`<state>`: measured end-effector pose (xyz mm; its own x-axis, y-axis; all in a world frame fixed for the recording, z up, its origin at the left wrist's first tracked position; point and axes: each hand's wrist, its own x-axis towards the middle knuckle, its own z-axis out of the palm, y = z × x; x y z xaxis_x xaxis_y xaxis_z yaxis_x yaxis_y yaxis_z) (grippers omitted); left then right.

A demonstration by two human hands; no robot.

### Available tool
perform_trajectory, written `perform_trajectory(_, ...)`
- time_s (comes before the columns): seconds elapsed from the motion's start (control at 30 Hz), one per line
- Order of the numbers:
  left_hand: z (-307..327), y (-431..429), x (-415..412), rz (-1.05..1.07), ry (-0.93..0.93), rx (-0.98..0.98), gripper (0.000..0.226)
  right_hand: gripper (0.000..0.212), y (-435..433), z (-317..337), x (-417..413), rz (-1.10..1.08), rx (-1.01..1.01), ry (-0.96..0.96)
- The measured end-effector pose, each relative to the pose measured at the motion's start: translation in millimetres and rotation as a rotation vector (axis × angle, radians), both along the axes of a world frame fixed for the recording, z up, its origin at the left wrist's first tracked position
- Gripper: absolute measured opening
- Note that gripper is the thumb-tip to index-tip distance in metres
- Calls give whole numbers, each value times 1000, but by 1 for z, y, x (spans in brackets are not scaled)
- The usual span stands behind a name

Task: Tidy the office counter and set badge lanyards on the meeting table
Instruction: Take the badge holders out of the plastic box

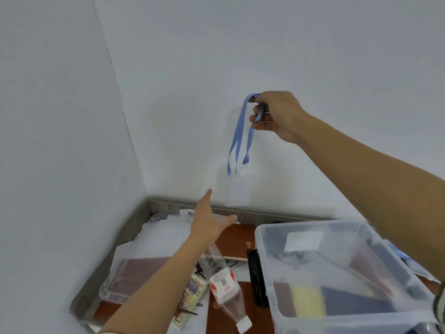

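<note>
White corner walls [216, 44]; cluttered brown counter [237, 239]; right grip [277, 114] pinches blue lanyard [237, 138], left grip [207, 222] spread.

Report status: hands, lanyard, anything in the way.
Right hand grips blue lanyard aloft, clear badge holder dangling. Left hand open, stretched toward it. Clear storage bin and toppled bottle lie below.

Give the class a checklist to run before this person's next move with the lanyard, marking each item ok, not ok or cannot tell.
1. Right hand grips the blue lanyard: ok.
2. Badge holder hangs clear above the counter: ok.
3. Left hand open, holding nothing: ok.
4. Strap untangled: cannot tell, blurred.
5. Counter tidied: not ok; a bottle lies on its side among papers.
</note>
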<state>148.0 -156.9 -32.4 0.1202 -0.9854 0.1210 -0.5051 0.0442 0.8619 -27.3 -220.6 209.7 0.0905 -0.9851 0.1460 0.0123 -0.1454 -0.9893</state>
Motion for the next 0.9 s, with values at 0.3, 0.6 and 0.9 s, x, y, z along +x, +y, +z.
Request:
perform_trajectory(0.3,24,1,-82,-318,302,164,15,18,27,-15,-89,-77,76,-38)
perform_trajectory(0.6,1,1,-123,-261,-293,152,12,15,58,-67,-182,-21,222,335)
perform_trajectory(0.9,-4,26,-151,-74,-503,-63,13,22,75,-147,-236,176,316,701)
